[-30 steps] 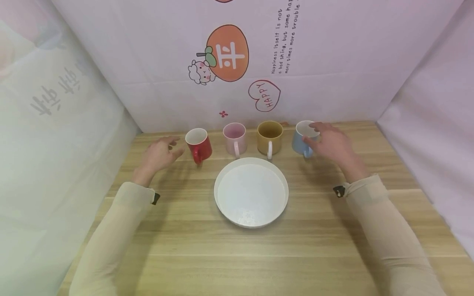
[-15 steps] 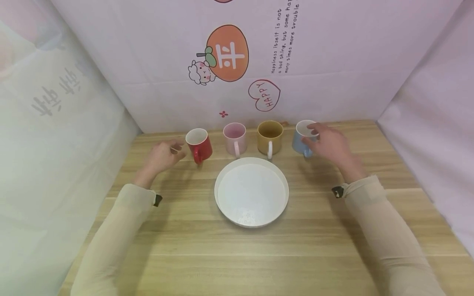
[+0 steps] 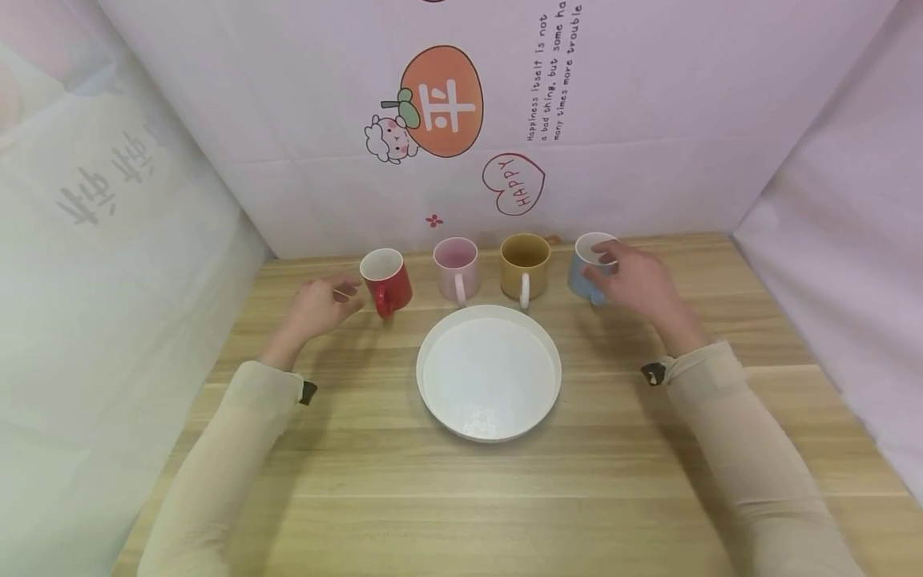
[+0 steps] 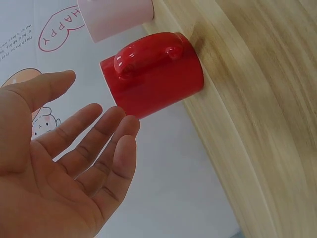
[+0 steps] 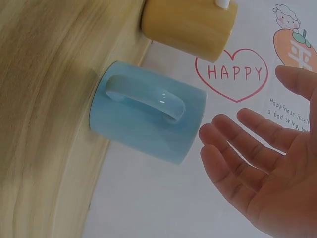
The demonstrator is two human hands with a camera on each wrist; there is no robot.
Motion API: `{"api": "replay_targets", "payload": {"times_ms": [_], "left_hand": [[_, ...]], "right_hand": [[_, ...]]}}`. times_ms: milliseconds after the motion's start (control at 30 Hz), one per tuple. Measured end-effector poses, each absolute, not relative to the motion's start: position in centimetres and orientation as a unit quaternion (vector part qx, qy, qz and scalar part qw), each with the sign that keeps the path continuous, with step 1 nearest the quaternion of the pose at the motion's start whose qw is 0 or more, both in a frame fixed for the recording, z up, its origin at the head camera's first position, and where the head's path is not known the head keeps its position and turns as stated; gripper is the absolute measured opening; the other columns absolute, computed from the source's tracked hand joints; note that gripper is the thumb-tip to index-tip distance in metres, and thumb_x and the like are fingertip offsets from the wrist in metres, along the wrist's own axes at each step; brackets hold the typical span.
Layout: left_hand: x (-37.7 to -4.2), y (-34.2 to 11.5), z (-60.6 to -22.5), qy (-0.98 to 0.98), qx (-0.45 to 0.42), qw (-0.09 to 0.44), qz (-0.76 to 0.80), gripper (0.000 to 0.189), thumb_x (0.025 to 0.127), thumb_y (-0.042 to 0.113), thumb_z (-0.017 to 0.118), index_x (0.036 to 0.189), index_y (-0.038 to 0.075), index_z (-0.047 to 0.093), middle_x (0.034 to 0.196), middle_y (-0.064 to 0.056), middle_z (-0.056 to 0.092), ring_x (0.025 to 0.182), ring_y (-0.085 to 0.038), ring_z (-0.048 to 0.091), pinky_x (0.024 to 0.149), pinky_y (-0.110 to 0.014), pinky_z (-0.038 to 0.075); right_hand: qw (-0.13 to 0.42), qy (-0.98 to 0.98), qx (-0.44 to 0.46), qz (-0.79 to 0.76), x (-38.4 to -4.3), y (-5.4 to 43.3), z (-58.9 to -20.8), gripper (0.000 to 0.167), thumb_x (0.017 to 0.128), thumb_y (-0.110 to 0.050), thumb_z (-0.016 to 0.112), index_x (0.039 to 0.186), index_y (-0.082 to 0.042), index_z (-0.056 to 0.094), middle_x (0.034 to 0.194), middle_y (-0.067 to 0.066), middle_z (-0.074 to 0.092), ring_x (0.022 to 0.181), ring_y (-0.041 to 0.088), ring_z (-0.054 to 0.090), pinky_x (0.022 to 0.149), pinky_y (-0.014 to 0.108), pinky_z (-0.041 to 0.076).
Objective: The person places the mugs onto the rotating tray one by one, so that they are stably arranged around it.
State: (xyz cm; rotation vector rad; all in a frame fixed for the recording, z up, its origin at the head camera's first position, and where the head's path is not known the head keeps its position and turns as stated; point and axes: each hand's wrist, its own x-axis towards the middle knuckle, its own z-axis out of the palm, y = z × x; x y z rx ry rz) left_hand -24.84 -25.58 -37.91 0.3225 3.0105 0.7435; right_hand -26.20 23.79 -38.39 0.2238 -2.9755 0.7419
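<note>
The person's left hand (image 3: 317, 308) is relaxed, its fingers parted and gripping nothing, just left of the red mug (image 3: 391, 290). Over at the right, the right hand (image 3: 642, 282) is likewise unclosed, beside the light-blue mug (image 3: 582, 280). Between those two stand a pink mug (image 3: 469, 280) and a mustard-yellow mug (image 3: 512, 279); a round white tray (image 3: 490, 377) lies nearer on the wooden table (image 3: 469, 513).

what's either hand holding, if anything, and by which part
Nothing is held: the left hand is open near the red mug, the right hand open near the blue mug.
</note>
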Motion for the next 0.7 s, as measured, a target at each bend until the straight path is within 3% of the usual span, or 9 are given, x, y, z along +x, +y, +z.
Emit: {"api": "replay_targets", "payload": {"times_ms": [700], "left_hand": [[-24.32,-25.24,-38.56,0.956,0.113,0.027,0.270,0.039,0.095,0.023,0.065,0.130,0.004,0.062,0.121,-0.019,0.070,0.109,-0.036,0.069,0.095,-0.051,0.055]], "right_hand": [[0.027,-0.962,0.084,0.257,-26.07,23.10,-38.57,0.059,0.099,-0.052,0.051,0.137,-0.007,0.053,0.127,0.018,0.067,0.112,0.037,0.066,0.091,0.055,0.049]]}}
